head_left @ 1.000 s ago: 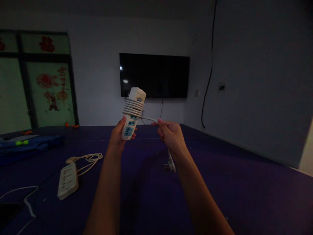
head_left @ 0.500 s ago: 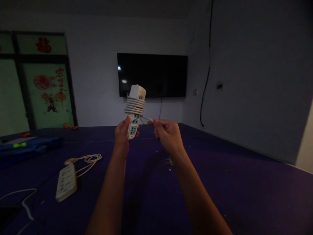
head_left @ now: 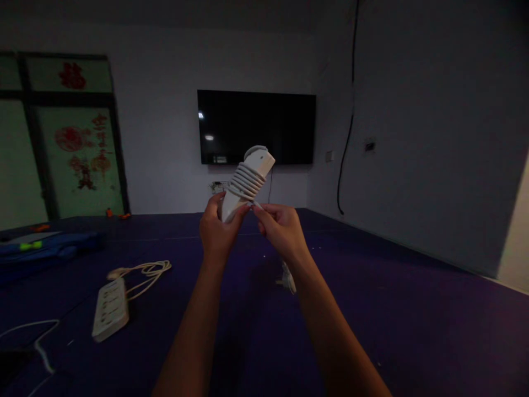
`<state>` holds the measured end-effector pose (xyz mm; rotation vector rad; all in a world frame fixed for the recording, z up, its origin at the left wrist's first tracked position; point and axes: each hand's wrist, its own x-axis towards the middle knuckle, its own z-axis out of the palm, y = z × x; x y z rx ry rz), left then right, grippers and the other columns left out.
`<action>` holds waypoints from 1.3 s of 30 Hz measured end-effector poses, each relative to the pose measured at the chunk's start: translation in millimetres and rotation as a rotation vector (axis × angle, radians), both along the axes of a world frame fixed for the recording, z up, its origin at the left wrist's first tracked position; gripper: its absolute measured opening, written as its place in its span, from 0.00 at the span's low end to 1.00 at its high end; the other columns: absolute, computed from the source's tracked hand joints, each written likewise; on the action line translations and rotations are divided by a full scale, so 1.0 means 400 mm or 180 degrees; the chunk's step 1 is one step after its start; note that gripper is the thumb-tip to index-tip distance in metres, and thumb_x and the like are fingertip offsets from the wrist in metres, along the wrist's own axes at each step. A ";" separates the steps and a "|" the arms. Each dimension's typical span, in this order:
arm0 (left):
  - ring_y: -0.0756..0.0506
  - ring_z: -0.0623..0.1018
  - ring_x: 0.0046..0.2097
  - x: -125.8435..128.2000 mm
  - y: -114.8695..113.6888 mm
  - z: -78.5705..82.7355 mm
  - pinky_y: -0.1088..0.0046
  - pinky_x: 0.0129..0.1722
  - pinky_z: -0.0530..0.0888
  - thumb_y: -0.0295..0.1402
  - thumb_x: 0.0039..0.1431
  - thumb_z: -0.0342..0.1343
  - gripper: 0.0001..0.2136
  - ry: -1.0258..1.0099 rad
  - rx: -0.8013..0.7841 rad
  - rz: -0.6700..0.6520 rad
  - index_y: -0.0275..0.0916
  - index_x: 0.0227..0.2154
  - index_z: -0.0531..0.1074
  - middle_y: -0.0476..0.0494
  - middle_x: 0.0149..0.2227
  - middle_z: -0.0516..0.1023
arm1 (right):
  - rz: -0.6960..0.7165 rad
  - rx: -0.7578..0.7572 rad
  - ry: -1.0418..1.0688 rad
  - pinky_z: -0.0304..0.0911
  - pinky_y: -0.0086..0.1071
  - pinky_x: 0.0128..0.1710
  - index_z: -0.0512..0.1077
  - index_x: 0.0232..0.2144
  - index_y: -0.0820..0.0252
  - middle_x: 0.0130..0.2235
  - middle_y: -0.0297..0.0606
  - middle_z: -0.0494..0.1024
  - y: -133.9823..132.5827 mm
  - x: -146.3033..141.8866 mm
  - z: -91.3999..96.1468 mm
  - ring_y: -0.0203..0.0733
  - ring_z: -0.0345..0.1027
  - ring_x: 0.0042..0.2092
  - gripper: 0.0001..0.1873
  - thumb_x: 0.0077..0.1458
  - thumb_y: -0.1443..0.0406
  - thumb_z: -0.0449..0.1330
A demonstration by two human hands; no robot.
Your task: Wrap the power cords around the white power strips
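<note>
My left hand (head_left: 217, 234) is closed around the lower end of a white power strip (head_left: 249, 175), held in the air and tilted up to the right. Its white cord is wound in several coils round the strip's upper half. My right hand (head_left: 281, 227) pinches the loose stretch of that cord right beside the strip. The cord's plug (head_left: 288, 278) dangles below my right wrist. The strip's socket face is turned away from me.
A second white power strip (head_left: 110, 306) with a bundled cord (head_left: 142, 271) lies on the dark purple floor at the left. A thin white cable (head_left: 35, 339) runs at the far left. A black TV (head_left: 256, 127) hangs on the back wall. Blue items (head_left: 45, 248) lie at left.
The held strip has tilted to the right and turned its socket face away. My right hand has come in closer to it, with the plug swinging below.
</note>
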<state>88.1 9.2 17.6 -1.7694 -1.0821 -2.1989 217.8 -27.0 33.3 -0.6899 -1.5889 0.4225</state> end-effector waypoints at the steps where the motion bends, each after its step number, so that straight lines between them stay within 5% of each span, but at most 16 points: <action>1: 0.41 0.76 0.44 0.001 -0.002 0.000 0.62 0.43 0.72 0.47 0.45 0.62 0.27 0.0057 0.0069 0.0132 0.37 0.47 0.68 0.37 0.43 0.76 | 0.0015 -0.0003 0.0016 0.44 0.25 0.19 0.74 0.25 0.65 0.17 0.28 0.60 0.000 -0.001 0.000 0.29 0.50 0.19 0.17 0.51 0.57 0.55; 6: 0.39 0.74 0.47 0.003 -0.011 0.002 0.60 0.47 0.69 0.46 0.49 0.60 0.25 0.0443 0.0462 0.0882 0.35 0.47 0.67 0.35 0.44 0.75 | -0.0009 -0.0063 0.0005 0.45 0.25 0.20 0.75 0.26 0.65 0.17 0.28 0.60 0.000 -0.007 0.000 0.28 0.49 0.20 0.15 0.48 0.58 0.58; 11: 0.39 0.73 0.46 0.014 -0.008 -0.004 0.61 0.46 0.68 0.46 0.54 0.55 0.24 0.0764 0.0766 0.1322 0.34 0.49 0.66 0.34 0.43 0.74 | -0.0370 -0.0105 0.0114 0.42 0.25 0.18 0.76 0.24 0.65 0.16 0.28 0.59 -0.004 -0.008 -0.002 0.29 0.49 0.19 0.25 0.48 0.47 0.57; 21: 0.39 0.71 0.46 0.037 -0.005 -0.012 0.60 0.46 0.67 0.47 0.55 0.54 0.25 0.0913 0.0736 0.1231 0.38 0.52 0.64 0.35 0.45 0.73 | -0.1151 -0.0049 0.0065 0.44 0.26 0.18 0.65 0.10 0.62 0.10 0.29 0.59 -0.006 0.003 -0.004 0.28 0.49 0.15 0.30 0.51 0.46 0.55; 39: 0.39 0.71 0.43 0.032 -0.015 -0.002 0.63 0.42 0.68 0.50 0.54 0.52 0.30 0.1182 0.0735 0.1461 0.36 0.55 0.63 0.34 0.43 0.73 | -0.1848 0.0155 -0.0217 0.48 0.28 0.20 0.63 0.08 0.60 0.11 0.33 0.62 -0.008 -0.006 -0.009 0.32 0.56 0.16 0.32 0.57 0.50 0.49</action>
